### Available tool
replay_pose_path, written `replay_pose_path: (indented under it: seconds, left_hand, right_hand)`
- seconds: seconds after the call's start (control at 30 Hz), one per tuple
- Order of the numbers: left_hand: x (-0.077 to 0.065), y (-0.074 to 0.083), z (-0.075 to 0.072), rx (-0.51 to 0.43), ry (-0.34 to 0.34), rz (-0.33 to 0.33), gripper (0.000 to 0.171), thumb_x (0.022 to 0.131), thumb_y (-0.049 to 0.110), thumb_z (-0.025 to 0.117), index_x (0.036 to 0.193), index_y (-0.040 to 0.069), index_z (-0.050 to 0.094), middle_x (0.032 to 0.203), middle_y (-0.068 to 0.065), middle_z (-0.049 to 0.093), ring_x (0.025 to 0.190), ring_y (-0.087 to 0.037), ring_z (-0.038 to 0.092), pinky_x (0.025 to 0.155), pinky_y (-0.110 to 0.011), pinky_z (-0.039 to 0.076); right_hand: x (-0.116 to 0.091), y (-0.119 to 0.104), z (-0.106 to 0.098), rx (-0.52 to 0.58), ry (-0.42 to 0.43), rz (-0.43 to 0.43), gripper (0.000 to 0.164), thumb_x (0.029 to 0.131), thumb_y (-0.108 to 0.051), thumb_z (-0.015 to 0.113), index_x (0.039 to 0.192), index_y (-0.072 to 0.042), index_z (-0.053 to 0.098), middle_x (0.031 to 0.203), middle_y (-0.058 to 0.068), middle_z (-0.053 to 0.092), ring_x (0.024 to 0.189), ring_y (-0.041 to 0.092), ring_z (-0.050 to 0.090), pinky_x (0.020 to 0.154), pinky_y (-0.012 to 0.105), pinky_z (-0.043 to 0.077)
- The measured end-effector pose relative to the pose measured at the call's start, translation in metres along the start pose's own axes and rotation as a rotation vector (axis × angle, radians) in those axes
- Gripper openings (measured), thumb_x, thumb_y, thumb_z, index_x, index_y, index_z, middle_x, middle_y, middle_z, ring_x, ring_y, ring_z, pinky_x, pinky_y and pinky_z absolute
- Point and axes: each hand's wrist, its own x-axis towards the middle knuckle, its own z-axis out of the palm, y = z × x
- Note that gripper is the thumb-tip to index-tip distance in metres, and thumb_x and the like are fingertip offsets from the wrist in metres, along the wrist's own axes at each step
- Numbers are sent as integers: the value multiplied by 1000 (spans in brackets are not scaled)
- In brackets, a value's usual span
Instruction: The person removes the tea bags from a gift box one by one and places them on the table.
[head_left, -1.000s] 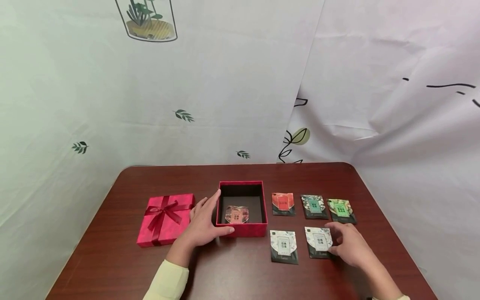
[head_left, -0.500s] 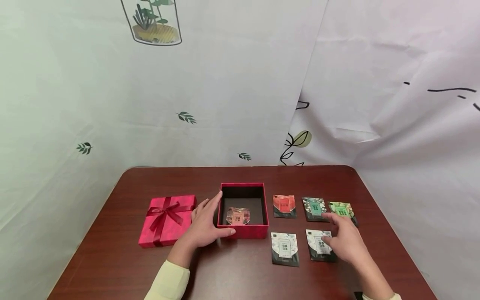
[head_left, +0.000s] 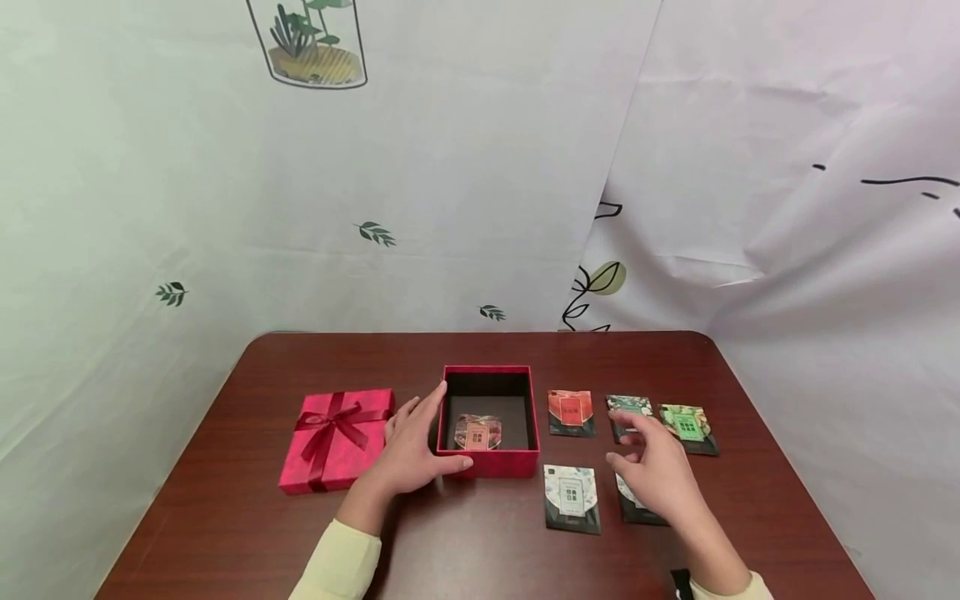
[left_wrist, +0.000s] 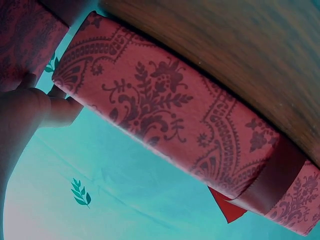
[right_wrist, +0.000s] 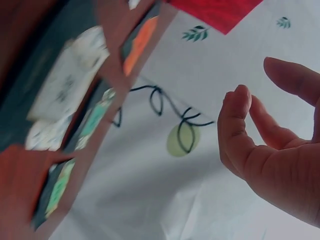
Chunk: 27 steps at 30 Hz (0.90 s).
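My left hand (head_left: 408, 450) rests against the left and front sides of a red gift box (head_left: 498, 464), thumb along its front wall. A brownish-red sachet (head_left: 477, 432) lies inside the box. My right hand (head_left: 654, 467) hovers with nothing in it, fingers loosely bent and thumb apart from them, as the right wrist view also shows. Under it, a white-and-black sachet (head_left: 641, 510) is partly covered. Another white-and-black sachet (head_left: 572, 498) lies to its left. Behind the hand is a teal sachet (head_left: 630, 405), partly hidden by the fingers.
The box's lid (head_left: 336, 442), red with a ribbon bow, lies left of my left hand. A red-orange sachet (head_left: 570, 412) is just right of the box, and a green sachet (head_left: 687, 428) lies at the far right. A printed white cloth (head_left: 450, 167) hangs behind the table (head_left: 480, 542).
My right hand has lifted from the right-hand white sachet's edge and shifted left over it, holding nothing. My left hand has stayed at the box.
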Motion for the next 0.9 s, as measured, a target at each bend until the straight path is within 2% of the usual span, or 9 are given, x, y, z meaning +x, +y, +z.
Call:
replay_pose_path:
  seconds: [0.2,0.33,0.6,0.73,0.9]
  left_hand:
    - [0,1,-1,6,0,0,120,65,57,87,161,28,21,157,1,36,144,-33,17,107,-67,8]
    - [0,2,-2,4,-2,-2,120,65,57,88,161,27,22,157,1,36,144,-33,17,107,-66,8]
    - [1,2,-1,7,-1,0,121,65,59,87,161,30,20,157,2,36,144,-34,17,107,-67,8]
    - [1,2,-1,10,-4,-6,120,65,58,87,161,31,20,157,3,35,144,-33,17,108,-65,8]
    - [0,1,-1,12,-2,-12,121,65,59,87,161,31,20,157,2,35,144,-33,17,108,-66,8]
  right_hand:
    - [8,-18,7,71,30,-37,52,81,3,77,129,-5,62,109,11,65,94,24,64,73,32,55]
    - [11,-29,12,121,17,-52,53,81,4,77,131,-6,61,108,9,66,92,22,64,73,30,55]
    - [14,-49,28,249,-58,-59,55,82,7,76,131,-11,61,120,9,65,99,24,68,76,31,57]
    - [16,-59,41,304,-98,-65,53,82,6,77,129,-14,63,120,9,65,100,26,69,77,32,57]
    - [19,-68,56,314,-150,-69,48,84,2,78,126,-17,65,117,8,66,98,28,69,78,35,57]
